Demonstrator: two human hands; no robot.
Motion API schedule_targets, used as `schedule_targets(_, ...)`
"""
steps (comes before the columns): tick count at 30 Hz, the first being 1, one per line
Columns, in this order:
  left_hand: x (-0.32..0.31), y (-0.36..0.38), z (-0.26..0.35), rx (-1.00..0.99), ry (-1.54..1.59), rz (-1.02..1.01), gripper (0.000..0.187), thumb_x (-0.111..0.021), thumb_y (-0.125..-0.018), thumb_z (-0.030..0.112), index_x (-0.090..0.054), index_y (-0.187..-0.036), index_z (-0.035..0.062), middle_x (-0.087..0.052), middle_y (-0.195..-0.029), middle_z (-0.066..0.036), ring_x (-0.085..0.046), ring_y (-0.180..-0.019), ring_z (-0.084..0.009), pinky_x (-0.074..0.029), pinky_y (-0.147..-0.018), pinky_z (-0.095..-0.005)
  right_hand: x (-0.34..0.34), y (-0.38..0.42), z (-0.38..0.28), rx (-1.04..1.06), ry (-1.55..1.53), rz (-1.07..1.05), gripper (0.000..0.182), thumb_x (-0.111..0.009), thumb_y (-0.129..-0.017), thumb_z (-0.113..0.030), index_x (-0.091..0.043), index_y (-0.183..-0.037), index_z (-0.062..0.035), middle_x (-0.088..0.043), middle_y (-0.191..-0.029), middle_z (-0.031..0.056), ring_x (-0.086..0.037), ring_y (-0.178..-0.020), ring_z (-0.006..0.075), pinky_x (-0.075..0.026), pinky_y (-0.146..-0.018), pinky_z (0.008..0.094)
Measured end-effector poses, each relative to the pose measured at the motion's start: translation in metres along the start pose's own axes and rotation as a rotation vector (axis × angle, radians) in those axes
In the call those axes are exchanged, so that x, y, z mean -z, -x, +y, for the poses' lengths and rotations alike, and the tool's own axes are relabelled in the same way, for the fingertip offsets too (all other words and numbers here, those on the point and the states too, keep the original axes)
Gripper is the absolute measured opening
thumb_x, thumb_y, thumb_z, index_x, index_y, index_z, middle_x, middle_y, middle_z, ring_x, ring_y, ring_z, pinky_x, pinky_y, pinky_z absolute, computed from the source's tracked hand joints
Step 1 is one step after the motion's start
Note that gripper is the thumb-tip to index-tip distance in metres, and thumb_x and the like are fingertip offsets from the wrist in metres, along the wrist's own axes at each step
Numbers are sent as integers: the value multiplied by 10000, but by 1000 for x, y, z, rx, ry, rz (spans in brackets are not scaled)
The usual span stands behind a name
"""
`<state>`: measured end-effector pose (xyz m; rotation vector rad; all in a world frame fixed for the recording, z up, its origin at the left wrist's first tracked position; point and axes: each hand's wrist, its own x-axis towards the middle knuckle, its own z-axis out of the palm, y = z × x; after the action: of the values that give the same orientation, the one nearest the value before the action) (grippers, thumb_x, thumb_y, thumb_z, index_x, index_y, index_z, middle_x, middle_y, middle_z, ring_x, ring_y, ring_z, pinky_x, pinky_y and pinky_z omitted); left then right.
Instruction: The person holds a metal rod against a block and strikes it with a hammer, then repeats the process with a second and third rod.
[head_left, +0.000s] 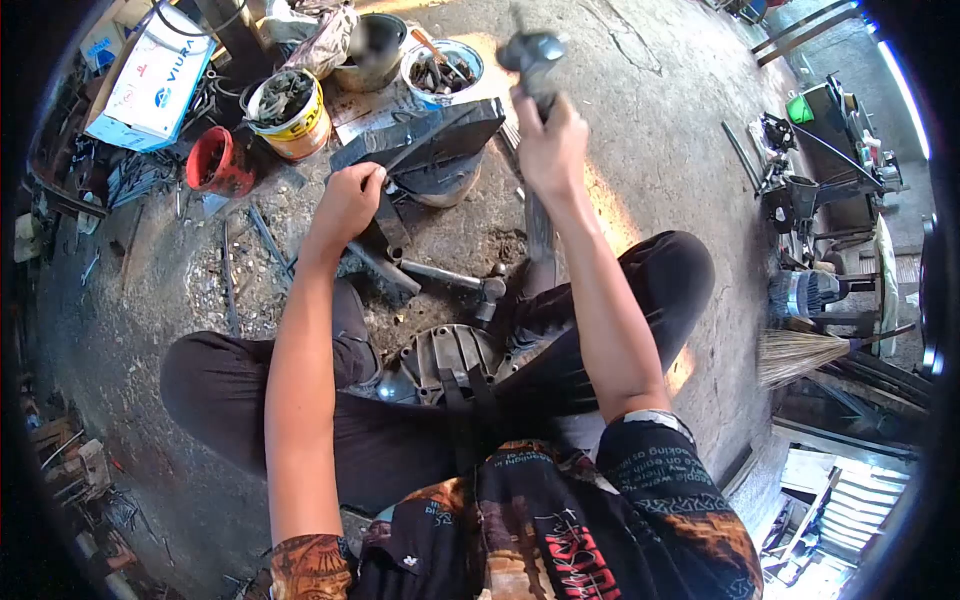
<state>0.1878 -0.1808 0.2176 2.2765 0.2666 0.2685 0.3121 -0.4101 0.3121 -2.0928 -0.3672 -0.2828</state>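
Note:
My right hand (556,150) is closed around a hammer, raised above and to the right of the anvil. The hammer head (537,50) is blurred by motion. My left hand (350,203) pinches the near end of a thin metal strip (425,143), which lies along the top of a dark steel block used as an anvil (480,122). Below the block, a second hammer (490,292) rests on the floor between my legs. Closer to me is a round ribbed metal casting (450,352).
Behind the anvil stand a blue-rimmed bucket (440,97) of metal scraps, a yellow bucket (300,133) and a red bucket (215,165). A white cardboard box (150,85) is at upper left. On the right are a broom (800,355) and piled tools.

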Motion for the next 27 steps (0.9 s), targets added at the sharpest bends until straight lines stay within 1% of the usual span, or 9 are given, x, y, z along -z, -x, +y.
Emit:
schedule_targets(3, -4, -2, -5, 6, 74, 41, 245, -583, -977, 195, -667, -949, -34, -631, -833, -283, -643, -825, -463, -501, -701, -433, 1, 3, -9, 13, -127, 70, 429, -658, -943, -342, -604, -855, 75, -584, -608, 156, -593, -568, 215, -482, -563, 398)
schedule_targets(5, -3, -4, -9, -65, 40, -1, 257, -576, -980, 201, -663, -934, -37, -635, -831, -280, -642, -818, -462, -499, -698, -440, -19, 12, 17, -20, 34, -126, 410, -654, -930, -279, -633, -970, 128, -652, -753, 323, -694, -720, 398, -517, -680, 468)
schedule_targets(7, -1, -4, -13, -44, -11, 66, 274, -564, -984, 210, -665, -927, -37, -651, -829, -266, -645, -813, -456, -499, -699, -439, -37, 9, 50, 25, 278, -41, 417, -651, -930, -277, -641, -970, 138, -664, -744, 301, -691, -690, 382, -532, -685, 472)
schedule_targets(9, 8, 4, -18, -39, -40, 99, 294, -557, -990, 226, -670, -917, -35, -657, -823, -259, -645, -809, -456, -500, -700, -445, -37, 2, 63, -312, -35, -208, 527, -623, -955, -454, -636, -840, 60, -619, -647, 129, -611, -526, 206, -503, -488, 396)
schedule_targets(14, 5, 8, -3, 14, -60, -12, 325, -625, -963, 283, -711, -1005, -28, -698, -875, -248, -710, -847, -363, -521, -759, -411, -16, 3, 46, -395, -102, -211, 551, -636, -944, -475, -635, -791, 54, -581, -585, 100, -569, -476, 212, -463, -452, 399)
schedule_targets(18, 2, 7, 1, 12, 25, -37, 314, -627, -961, 262, -711, -1006, -37, -705, -884, -244, -712, -878, -357, -520, -787, -397, -8, 1, 31, -400, -35, -233, 532, -677, -931, -398, -625, -863, 127, -654, -684, 205, -684, -641, 293, -524, -608, 436)
schedule_targets(21, 4, 1, 1, 59, 6, -112, 306, -608, -974, 244, -706, -1005, -44, -702, -886, -249, -706, -873, -363, -516, -787, -399, -15, -1, 40, -160, 62, -104, 518, -682, -923, -381, -614, -845, 126, -643, -662, 234, -681, -664, 351, -520, -641, 449)
schedule_targets(23, 6, 0, 1, 54, 20, -132, 308, -598, -980, 243, -704, -1004, -45, -698, -884, -253, -704, -864, -365, -513, -779, -400, -16, 1, 31, -82, -14, -77, 464, -647, -938, -415, -654, -940, 49, -631, -660, 152, -625, -587, 223, -495, -584, 406)
schedule_targets(27, -1, 1, 2, 10, 31, -47, 316, -583, -991, 240, -691, -973, -56, -671, -848, -265, -691, -816, -365, -502, -749, -400, -34, 15, 33, 43, 266, -93, 556, -665, -917, -435, -613, -893, 118, -653, -695, 236, -642, -639, 344, -494, -641, 463)
